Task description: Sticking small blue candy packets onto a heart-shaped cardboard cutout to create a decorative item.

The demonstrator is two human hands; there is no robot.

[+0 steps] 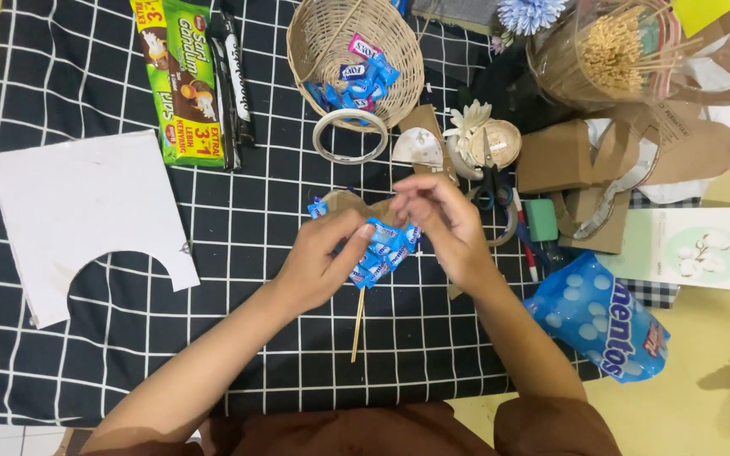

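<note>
At the far left of the black checked cloth lies a white card sheet with a half-round notch cut from its near edge; the cloth near it and toward the near edge lies open. Beyond it are green snack packs beside a dark wrapper. Right of these a wicker basket tilts on its side, holding blue-wrapped candies, with a roll of clear tape just near its mouth. In the middle, the left hand has its fingers curled shut around a cluster of blue candies fixed to a brown card piece on a thin wooden stick that points toward the person. The right hand pinches the top of the same cluster with bent fingertips. Farther right stand scissors, a clear jar of wooden skewers, cardboard scraps and a blue candy bag overhanging the cloth's right edge onto the yellow surface.
</note>
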